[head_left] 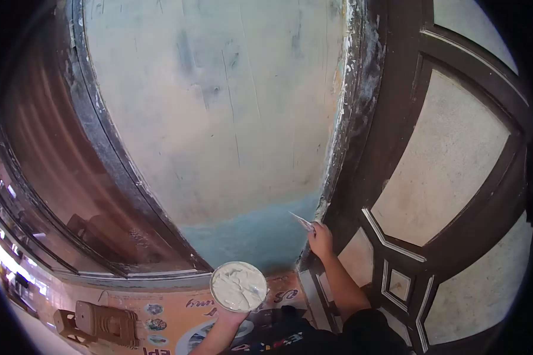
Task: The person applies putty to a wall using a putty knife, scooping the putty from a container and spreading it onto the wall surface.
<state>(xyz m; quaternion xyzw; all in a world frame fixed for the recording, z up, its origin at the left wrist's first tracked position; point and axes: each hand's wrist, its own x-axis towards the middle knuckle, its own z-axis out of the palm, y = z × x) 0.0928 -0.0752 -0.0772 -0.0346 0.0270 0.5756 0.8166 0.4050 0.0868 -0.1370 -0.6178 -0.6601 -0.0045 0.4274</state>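
My left hand point(232, 318) holds up a round tub point(238, 286) of whitish paste from below, at the bottom centre of the head view. The paste surface is uneven. My right hand point(320, 238) is closed round a putty knife point(301, 220), its thin blade pointing up and left. The blade is in front of the lower right part of a wall panel point(249, 236), near the dark frame. Whether it touches the panel I cannot tell. Whitish coating covers the upper panel, while the lower band is blue-green.
A dark door with pale panels point(444, 148) stands at the right. To the left is a window point(59, 148) with brown curtains behind it. Brown plastic stools point(103, 324) stand at the lower left beside a printed orange banner point(172, 307) on the floor.
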